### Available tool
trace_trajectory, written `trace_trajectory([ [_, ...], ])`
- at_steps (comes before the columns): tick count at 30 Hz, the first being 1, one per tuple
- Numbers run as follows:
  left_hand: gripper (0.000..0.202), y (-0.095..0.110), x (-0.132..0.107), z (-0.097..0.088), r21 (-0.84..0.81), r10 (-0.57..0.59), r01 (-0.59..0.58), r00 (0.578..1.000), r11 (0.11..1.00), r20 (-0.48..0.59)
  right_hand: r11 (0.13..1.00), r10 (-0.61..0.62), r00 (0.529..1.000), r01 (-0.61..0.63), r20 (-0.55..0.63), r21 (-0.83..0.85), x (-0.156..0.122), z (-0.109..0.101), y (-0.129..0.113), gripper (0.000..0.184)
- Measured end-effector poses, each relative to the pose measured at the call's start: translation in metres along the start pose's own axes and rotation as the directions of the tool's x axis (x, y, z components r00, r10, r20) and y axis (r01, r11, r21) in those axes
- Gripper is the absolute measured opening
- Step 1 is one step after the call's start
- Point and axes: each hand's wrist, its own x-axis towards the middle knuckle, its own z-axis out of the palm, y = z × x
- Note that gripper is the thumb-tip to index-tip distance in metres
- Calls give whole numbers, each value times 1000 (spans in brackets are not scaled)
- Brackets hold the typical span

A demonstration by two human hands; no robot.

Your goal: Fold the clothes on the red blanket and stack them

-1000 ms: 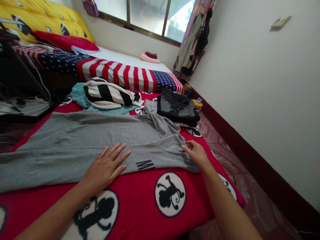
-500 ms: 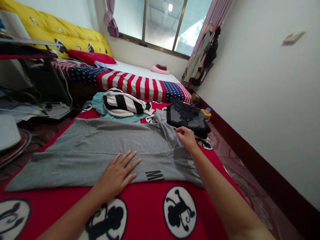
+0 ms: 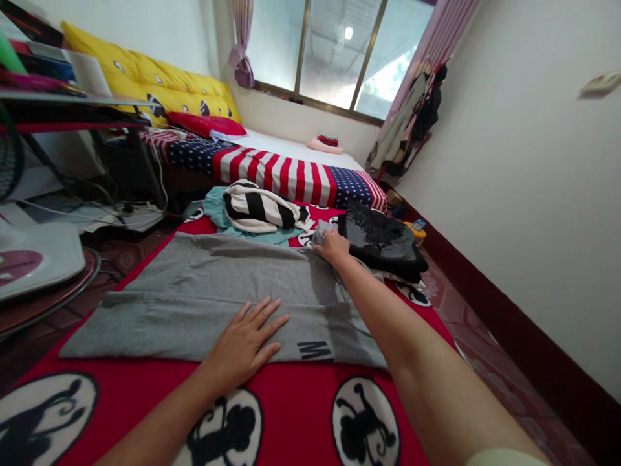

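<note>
A grey garment point(image 3: 194, 323) with dark printed letters near its front edge lies spread out, partly folded over lengthwise, on a red cover patterned with black monkeys point(image 3: 301, 414). My left hand point(image 3: 247, 340) rests flat on its near half, fingers spread. Farther off, my right hand point(image 3: 332, 246) is closed on a bunched far-right part of the same grey cloth; the fingertips are partly hidden. My right forearm covers some of the garment's right end.
Behind the garment lie a black-and-white striped garment point(image 3: 264, 208) and a teal cloth point(image 3: 215, 206). A stack of dark folded clothes point(image 3: 383, 236) sits at the right. Beyond stands a bed with a flag-patterned cover point(image 3: 276, 171). A desk point(image 3: 82, 97) and a round stool point(image 3: 72, 301) are at left.
My right hand has moved forward and left to the garment's far-right corner. My left hand stays flat on the cloth. The whole view has shifted slightly.
</note>
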Motion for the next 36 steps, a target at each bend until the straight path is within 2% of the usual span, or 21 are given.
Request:
trace_trajectory([
  [4, 52, -1, -1, 1, 5, 6, -6, 1000, 1000, 8, 998, 63, 995, -63, -76, 1, 6, -13, 2, 13],
  [9, 51, 0, -1, 2, -20, 6, -6, 1000, 1000, -30, 977, 190, 936, -150, -295, 155, 22, -52, 28, 20],
  [14, 51, 0, 0, 3, -32, 1, -2, 999, 999, -37, 903, 294, 865, -111, -407, 416, 33, -79, 52, 21],
  [19, 51, -1, -1, 5, -17, 4, -5, 999, 1000, -38, 771, 374, 828, -27, -418, 637, 32, -90, 58, 17],
  [26, 51, -1, -1, 6, 25, 2, -2, 1000, 1000, -20, 634, 447, 756, 110, -479, 765, 24, -106, 54, 20],
  [31, 52, -1, -1, 6, 37, -7, 9, 999, 999, -50, 623, 486, 720, 113, -495, 774, 11, -108, 53, 22],
  [36, 52, -1, -1, 8, 26, -5, 6, 999, 1000, -49, 606, 551, 649, 119, -524, 786, -4, -106, 62, 24],
])
